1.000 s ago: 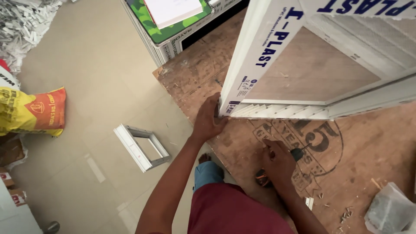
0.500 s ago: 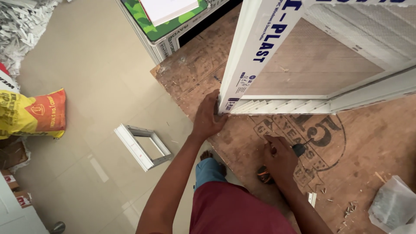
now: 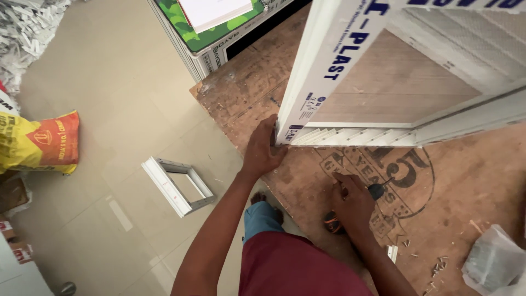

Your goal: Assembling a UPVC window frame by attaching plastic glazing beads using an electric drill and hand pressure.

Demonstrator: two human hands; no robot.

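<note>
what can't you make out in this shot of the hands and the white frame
Head view:
- Tool under the right hand: the hand covers most of it, so its kind is unclear.
- White frame: cut off by the top and right edges.
- Left hand: fingertips hidden behind the frame corner.
- Plastic bag: contents too blurred to tell.

Person seen from above by the head-worn camera. Both forearms are bare, with no sleeve reaching the wrist or elbow, and neither the left hand (image 3: 262,149) nor the right hand (image 3: 352,201) wears a glove, ring, watch or band that can be made out. A dark red garment (image 3: 298,268) covers the lower body at the bottom of the view. Beneath it shows a blue trouser leg (image 3: 258,216), with a bare foot (image 3: 257,197) at its end.
</note>
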